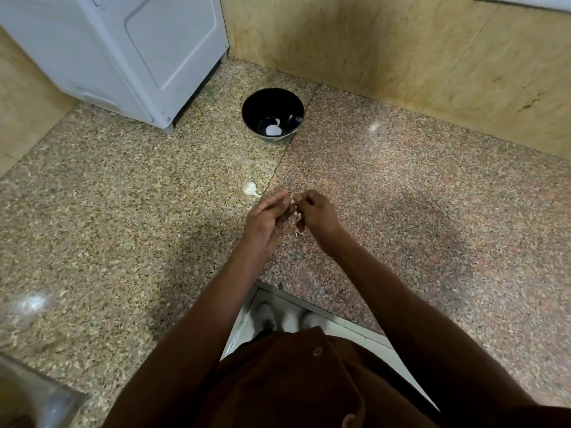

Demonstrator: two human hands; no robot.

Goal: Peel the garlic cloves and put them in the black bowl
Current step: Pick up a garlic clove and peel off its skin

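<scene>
The round, glossy black bowl (273, 114) stands on the speckled granite table (123, 211) toward the back, close to the yellowish stone wall (401, 57) and just right of the white appliance (123, 50). Inside it lie a couple of pale pieces (273, 129); they look like peeled garlic, though one may be only a flake of skin. So at least one clove appears to be done.

Between the bowl and the hands, a partial white garlic bulb with a short stem (250, 189) lies on the table, untouched, just beyond the left hand (268, 218). It seems to hold more cloves, so a good share of the work is left.

Both hands meet above the table seam. The right hand (315, 216) has its fingers (304, 197) curled and pinches a small pale garlic clove (295, 199) at the fingertips. The left hand reaches to the same spot with its fingers mostly straight, and its fingertips touch the clove. Whether it also pinches the skin I cannot tell, because the clove is tiny and half hidden.

Beneath the hands, small scraps of papery skin (298, 232) lie on the table, which suggests peeling is under way. In my judgement this clove is mid-peel. It must be stripped and carried to the bowl, and then the cloves left in the bulb need the same.
</scene>
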